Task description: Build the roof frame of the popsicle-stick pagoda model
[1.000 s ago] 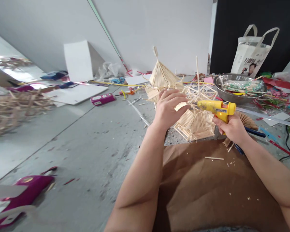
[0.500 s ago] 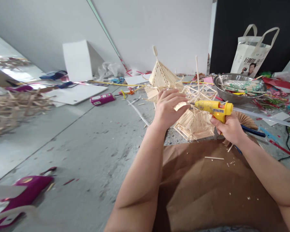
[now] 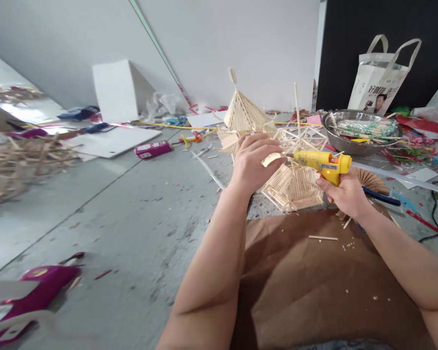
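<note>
In my right hand [image 3: 348, 192] is a yellow hot glue gun [image 3: 319, 160], its nozzle pointing left at my left hand's fingertips. A long clear glue stick [image 3: 401, 176] sticks out of its back. My left hand [image 3: 257, 160] is curled at the stick model, thumb and fingers closed around something they hide. Behind it rises a pointed roof [image 3: 244, 112] of thin wooden sticks. Below the glue gun lies a many-sided piece of sticks [image 3: 295, 189] on the floor. An open stick frame [image 3: 302, 138] with one upright stick stands beyond the glue gun.
Brown paper [image 3: 314, 287] with a loose stick [image 3: 323, 237] covers the floor before me. A metal bowl [image 3: 363, 138] of wrapped sticks and a tote bag [image 3: 383, 80] stand at back right. Purple devices [image 3: 153, 149] and a stick pile [image 3: 22, 165] lie left. Blue-handled pliers [image 3: 381, 195] lie right.
The view has shifted very slightly. Both hands and the glue gun keep nearly the same pose, with the nozzle still at my left fingertips.
</note>
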Motion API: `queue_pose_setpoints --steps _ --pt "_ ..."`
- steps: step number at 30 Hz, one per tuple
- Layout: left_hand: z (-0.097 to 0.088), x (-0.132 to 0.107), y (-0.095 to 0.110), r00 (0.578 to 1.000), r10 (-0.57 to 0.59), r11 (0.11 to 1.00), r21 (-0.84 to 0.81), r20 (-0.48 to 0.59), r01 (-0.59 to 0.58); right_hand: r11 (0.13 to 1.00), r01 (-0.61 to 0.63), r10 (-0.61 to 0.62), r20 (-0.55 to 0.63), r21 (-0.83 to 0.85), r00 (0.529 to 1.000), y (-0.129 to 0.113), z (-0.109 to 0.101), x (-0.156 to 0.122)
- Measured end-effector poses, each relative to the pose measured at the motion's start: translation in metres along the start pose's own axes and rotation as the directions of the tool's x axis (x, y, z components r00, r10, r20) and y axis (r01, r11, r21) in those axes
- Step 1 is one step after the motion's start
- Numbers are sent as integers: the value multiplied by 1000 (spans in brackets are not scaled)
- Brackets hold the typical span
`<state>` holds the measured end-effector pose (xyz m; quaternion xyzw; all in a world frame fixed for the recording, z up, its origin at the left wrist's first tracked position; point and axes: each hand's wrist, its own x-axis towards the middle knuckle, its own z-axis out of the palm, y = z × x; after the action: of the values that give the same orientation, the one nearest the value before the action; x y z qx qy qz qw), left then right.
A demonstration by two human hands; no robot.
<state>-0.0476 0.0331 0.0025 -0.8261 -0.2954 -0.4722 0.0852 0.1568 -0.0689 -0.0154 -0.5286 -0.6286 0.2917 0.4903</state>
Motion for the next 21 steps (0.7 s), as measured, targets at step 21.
queue_pose_setpoints --steps 21 --pt "1 0 -1 999 41 999 -7 -35 -41 1000 -22 22 -22 -9 1000 2 0 0"
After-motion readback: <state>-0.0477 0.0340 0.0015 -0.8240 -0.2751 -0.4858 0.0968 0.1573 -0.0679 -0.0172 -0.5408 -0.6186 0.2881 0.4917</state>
